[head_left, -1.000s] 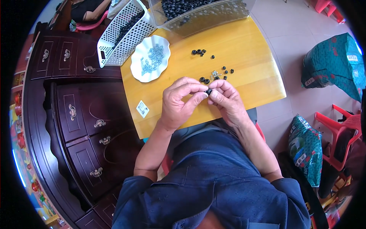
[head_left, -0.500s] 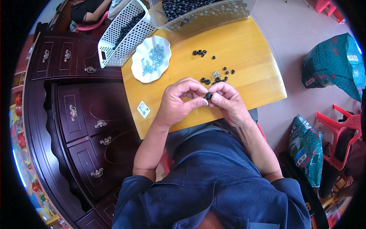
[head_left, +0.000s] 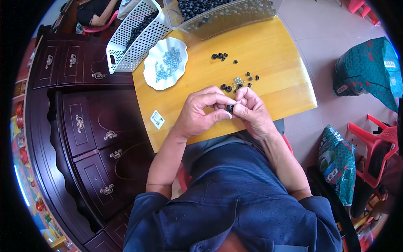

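I hold one black bead [head_left: 229, 108] low over the near edge of the yellow surface [head_left: 285, 54]. My right grip [head_left: 252, 111] is pinched on it; my left grip [head_left: 203, 110] meets it from the other side, thumb and forefinger close, but I cannot tell whether they clamp it. Fingertips suit something so small, and two hands probably keep it steady.

Just beyond lie about eight loose beads [head_left: 223, 87] around one little heap of clear bits [head_left: 238, 80], probably left near for easy reach; five more beads [head_left: 219, 55] sit farther off. One white plate [head_left: 170, 85] bears more clear bits, too many to count; its raised rim likely stops them scattering. One white basket [head_left: 126, 63] and one clear bin [head_left: 218, 32] hold masses of black beads, presumably set far back to leave me elbow room.
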Motion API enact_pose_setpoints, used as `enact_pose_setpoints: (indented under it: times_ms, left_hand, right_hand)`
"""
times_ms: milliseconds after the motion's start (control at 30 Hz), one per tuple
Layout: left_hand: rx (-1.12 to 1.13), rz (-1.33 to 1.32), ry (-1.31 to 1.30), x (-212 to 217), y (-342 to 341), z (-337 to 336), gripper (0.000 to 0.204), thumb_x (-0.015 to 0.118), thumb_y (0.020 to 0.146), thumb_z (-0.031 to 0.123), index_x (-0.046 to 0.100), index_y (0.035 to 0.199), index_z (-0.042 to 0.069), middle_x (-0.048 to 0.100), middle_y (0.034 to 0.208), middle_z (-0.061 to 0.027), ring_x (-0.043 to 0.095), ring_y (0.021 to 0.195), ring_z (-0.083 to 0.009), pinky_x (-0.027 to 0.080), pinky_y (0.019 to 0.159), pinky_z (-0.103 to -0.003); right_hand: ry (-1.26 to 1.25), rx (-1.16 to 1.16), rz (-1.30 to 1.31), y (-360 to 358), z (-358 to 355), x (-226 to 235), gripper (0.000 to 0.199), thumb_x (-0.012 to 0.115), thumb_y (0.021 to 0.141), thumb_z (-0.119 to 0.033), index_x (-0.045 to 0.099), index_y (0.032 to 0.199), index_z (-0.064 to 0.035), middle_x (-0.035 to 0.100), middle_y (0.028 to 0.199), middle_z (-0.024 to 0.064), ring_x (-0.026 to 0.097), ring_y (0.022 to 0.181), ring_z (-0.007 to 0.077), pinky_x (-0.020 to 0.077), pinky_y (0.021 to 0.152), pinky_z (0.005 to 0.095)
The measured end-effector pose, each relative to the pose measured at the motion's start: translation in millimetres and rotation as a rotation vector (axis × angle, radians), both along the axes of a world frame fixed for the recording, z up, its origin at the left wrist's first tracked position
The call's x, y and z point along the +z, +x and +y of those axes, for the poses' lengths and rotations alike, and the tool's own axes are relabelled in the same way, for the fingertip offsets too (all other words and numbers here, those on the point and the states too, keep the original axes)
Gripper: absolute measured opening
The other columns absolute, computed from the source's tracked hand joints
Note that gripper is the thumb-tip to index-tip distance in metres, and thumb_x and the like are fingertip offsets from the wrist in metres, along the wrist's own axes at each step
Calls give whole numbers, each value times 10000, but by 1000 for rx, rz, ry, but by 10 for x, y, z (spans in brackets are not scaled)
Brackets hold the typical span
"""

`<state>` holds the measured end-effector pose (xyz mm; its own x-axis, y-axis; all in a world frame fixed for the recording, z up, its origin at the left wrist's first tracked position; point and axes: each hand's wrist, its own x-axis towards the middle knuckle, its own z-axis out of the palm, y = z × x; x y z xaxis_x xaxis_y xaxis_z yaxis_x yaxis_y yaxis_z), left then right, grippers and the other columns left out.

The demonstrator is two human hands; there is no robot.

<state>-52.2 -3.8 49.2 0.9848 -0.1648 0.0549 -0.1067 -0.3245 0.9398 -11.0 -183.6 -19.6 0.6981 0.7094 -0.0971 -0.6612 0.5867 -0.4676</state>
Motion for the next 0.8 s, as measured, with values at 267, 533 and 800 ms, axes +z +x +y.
enact_pose_setpoints:
  times_ms: [267,533,800]
  left_hand:
    - [36,-101,8,-71,-3,-46,173,800,796,28,708,941,8,621,821,-49,581,716,-124,480,659,-262]
    - [30,-89,-91,-80,-18,-54,175,809,807,78,726,947,15,610,799,-40,564,709,-126,444,656,-254]
    - [-5,-187,-51,-40,28,-68,167,790,825,73,731,975,30,621,791,-51,588,703,-149,473,658,-278]
  right_hand:
    - [-66,-35,0,0,0,-58,277,800,873,-131,544,975,-108,643,854,-28,609,803,77,474,750,231]
    - [-61,-15,5,15,-36,-47,243,778,865,-64,552,943,-105,646,851,-19,603,794,72,472,751,230]
    - [-101,-2,-61,20,-111,-69,287,799,856,-74,532,959,-96,685,900,42,639,833,103,499,776,250]
